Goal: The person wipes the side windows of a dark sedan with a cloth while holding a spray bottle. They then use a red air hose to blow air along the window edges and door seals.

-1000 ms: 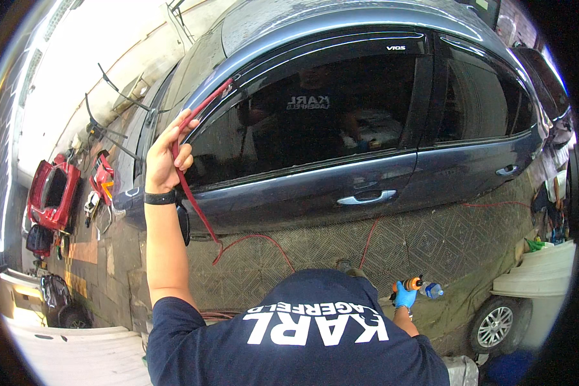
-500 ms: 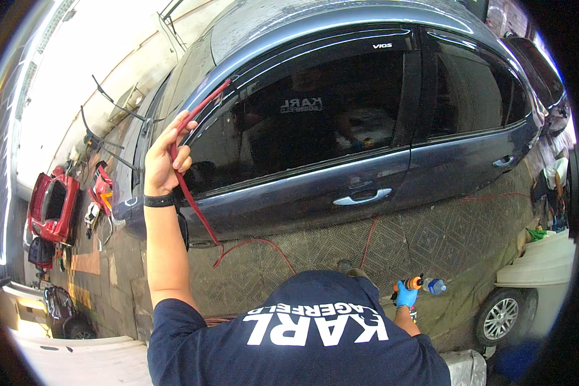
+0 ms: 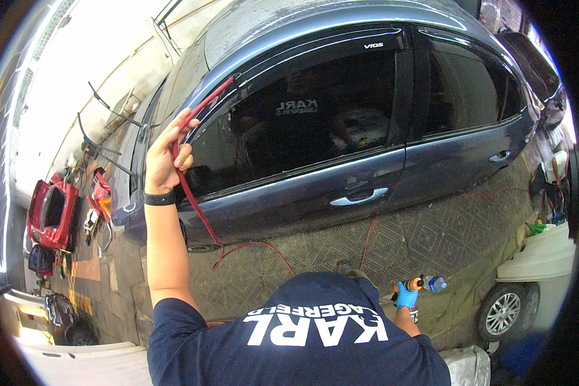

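Note:
A long red strip [image 3: 198, 212], like tape backing, is pinched in my raised left hand [image 3: 167, 151], whose wrist has a black band. Its upper end reaches the front corner of the window visor [image 3: 321, 48] on a dark blue car [image 3: 270, 209]; the lower part hangs past the door and bends near the floor. In a blue glove, my right hand [image 3: 406, 298] is wrapped round an orange-and-black tool [image 3: 410, 284], low beside my body and apart from the car. A clear, bluish bottle-like piece [image 3: 437, 284] shows at the tool's far end; whether they are joined I cannot tell.
A thin red line [image 3: 368, 241] runs across the patterned floor mat [image 3: 328, 248]. On the right are a wheel [image 3: 503, 313] under a pale car body and another person [image 3: 553, 174]. Red car parts [image 3: 51, 215] stand at the left, and wiper arms [image 3: 100, 148] stick up beyond the windscreen.
The view has shifted slightly, so the car sits a little further left in it. Both hands keep their holds, and the red strip stays at the visor corner.

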`<state>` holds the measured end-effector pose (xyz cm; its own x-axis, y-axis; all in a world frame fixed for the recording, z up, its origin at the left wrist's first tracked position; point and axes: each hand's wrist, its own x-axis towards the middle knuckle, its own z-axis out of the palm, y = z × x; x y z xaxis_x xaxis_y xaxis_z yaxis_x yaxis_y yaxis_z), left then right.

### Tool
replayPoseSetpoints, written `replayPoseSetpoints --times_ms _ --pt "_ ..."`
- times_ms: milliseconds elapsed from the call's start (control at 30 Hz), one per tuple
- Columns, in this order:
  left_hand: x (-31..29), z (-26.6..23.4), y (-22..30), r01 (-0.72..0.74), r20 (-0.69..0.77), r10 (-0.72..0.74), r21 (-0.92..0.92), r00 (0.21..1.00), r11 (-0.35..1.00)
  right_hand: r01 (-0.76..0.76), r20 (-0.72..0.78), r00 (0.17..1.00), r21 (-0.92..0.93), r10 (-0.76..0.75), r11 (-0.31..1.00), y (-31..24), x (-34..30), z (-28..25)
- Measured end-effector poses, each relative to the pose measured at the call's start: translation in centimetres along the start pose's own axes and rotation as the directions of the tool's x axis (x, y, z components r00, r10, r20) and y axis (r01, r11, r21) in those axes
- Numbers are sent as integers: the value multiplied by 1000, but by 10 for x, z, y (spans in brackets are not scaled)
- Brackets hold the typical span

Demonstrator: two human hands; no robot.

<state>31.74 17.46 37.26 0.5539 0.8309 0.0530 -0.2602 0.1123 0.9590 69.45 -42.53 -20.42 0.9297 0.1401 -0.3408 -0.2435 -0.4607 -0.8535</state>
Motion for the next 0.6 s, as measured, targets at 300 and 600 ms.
replayPoseSetpoints --times_ms 300,600 --pt "10 7 -2 -6 25 5 25 1000 1000 -25 -18 1000 16 25 1000 1 -6 -3" --pt "20 21 -2 -5 50 4 26 999 1000 -10 -63 998 -49 7 999 12 -3 -9"
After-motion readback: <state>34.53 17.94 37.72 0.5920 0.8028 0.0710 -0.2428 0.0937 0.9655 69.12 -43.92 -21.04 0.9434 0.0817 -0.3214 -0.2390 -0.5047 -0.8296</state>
